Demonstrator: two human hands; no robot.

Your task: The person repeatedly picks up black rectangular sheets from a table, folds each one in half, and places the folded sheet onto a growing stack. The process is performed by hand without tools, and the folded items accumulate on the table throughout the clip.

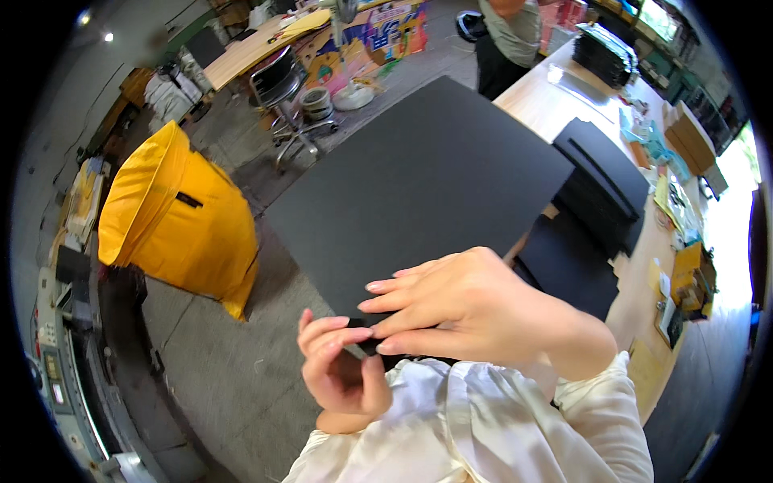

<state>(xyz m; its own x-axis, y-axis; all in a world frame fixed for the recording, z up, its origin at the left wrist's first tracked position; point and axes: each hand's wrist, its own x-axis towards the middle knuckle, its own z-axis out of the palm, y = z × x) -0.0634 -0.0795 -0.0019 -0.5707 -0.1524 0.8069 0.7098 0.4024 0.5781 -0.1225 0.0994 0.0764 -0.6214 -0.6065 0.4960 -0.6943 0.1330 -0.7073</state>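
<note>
A large matte black sheet [427, 177] stretches out in front of me, its near corner close to my body. My left hand [346, 370] is closed at that corner, thumb below and fingers above, pinching a small dark folded part of the sheet. Across the near edge lies my right hand [475, 298], palm down with its fingers stretched out toward the left. Its fingertips meet the fingers of my left hand at the corner. The right palm hides part of the near edge.
To the left stands a big yellow bag [193, 217]. A long wooden workbench [644, 362] on the right bears black folded pieces [600, 185] and a black stack [605, 55]. A person [511, 36] stands beyond the sheet; a wheeled chair [278, 84] is farther back.
</note>
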